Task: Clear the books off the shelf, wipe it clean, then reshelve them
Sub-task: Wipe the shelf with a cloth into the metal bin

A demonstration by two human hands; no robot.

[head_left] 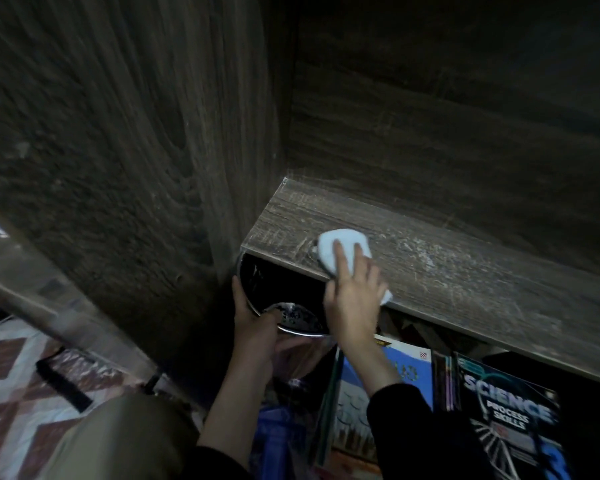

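Right hand wipes the shelf; left hand holds a bowl at its edge.

The right hand (pixel 355 299) lies flat on a white cloth (pixel 333 245), its fingers (pixel 342 259) extended and slightly spread, pressing the cloth onto the front of the bare wooden shelf (pixel 465 271) near its left end. The left hand (pixel 253 323) grips a metal bowl (pixel 274 282) just below the shelf's front edge, the thumb hooked over the rim and the fingers curled beneath. The books stand on the level below: a blue book (pixel 395 372) behind the right forearm, and a black "Science Process Skills" book (pixel 510 410) to its right.
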